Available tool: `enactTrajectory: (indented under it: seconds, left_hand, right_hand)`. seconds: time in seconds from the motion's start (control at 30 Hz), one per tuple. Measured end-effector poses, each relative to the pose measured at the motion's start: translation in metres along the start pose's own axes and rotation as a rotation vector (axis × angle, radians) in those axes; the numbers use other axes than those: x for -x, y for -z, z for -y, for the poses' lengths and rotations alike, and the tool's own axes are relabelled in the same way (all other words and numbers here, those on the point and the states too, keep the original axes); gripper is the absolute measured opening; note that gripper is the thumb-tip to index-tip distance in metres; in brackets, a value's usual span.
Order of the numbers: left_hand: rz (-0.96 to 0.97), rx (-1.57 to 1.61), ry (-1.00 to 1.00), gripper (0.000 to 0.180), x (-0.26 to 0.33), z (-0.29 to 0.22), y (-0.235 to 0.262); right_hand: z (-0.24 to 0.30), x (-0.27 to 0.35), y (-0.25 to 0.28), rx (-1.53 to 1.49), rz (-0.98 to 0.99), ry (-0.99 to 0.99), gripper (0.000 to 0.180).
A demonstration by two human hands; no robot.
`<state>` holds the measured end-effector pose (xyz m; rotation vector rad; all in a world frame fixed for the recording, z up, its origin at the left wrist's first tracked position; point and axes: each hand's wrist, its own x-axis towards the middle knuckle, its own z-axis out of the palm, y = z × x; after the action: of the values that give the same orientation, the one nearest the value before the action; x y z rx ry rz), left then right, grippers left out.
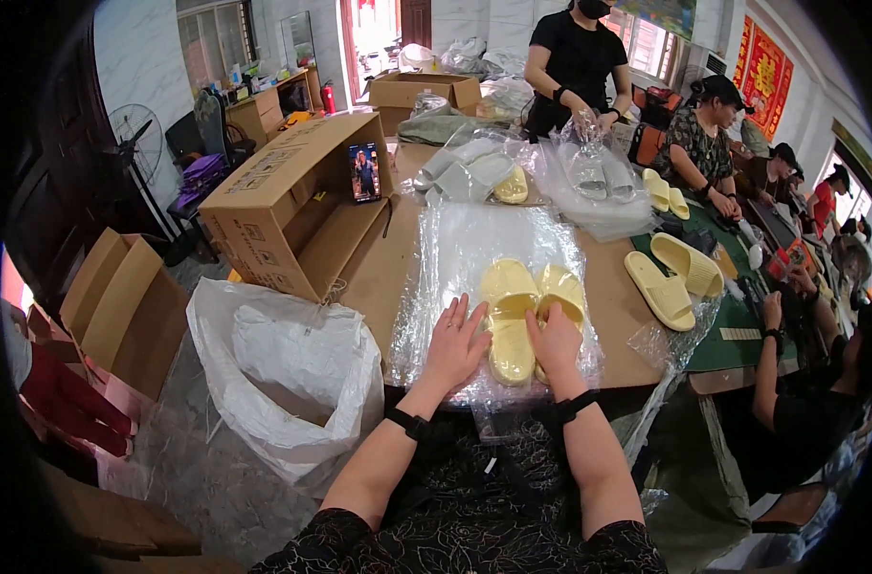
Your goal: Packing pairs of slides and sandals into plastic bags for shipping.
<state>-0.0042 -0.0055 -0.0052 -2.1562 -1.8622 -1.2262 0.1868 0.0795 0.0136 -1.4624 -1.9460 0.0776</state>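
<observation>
A pair of pale yellow slippers (513, 311) lies side by side on a stack of clear plastic bags (474, 244) at the near edge of the wooden table (398, 258). My left hand (455, 342) rests flat on the plastic, fingers spread, touching the left slipper's side. My right hand (557, 337) grips the heel end of the right slipper (562, 287). Both wrists wear dark bands.
A large open cardboard box (292, 201) lies on its side at the table's left with a phone (363, 172) propped in it. A white sack (288, 368) stands open on the floor to my left. More yellow slippers (673, 277) and bagged grey slippers (474, 172) lie farther off. Other people work across and to the right.
</observation>
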Motion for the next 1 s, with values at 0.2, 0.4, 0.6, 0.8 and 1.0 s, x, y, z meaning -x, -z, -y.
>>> enactTrajectory:
  seconds: [0.2, 0.4, 0.6, 0.8, 1.0]
  left_hand:
    - [0.005, -0.005, 0.001, 0.055, -0.001, -0.001, 0.000]
    - [0.012, -0.021, 0.002, 0.056, 0.000, 0.000, -0.001]
    - [0.014, -0.024, -0.001, 0.056, -0.001, 0.001, -0.002]
    - [0.013, -0.014, 0.011, 0.056, 0.000, 0.002, 0.000]
    - [0.009, 0.032, 0.024, 0.062, 0.001, 0.005, -0.003]
  right_hand:
    - [-0.001, -0.001, 0.001, 0.022, 0.031, 0.002, 0.042]
    - [0.005, -0.020, 0.007, 0.121, 0.221, 0.007, 0.050]
    - [0.005, -0.023, -0.002, 0.252, 0.228, 0.040, 0.042]
    - [0.004, -0.021, -0.006, 0.255, 0.179, 0.058, 0.034]
    - [-0.004, -0.019, -0.012, 0.181, 0.110, 0.083, 0.033]
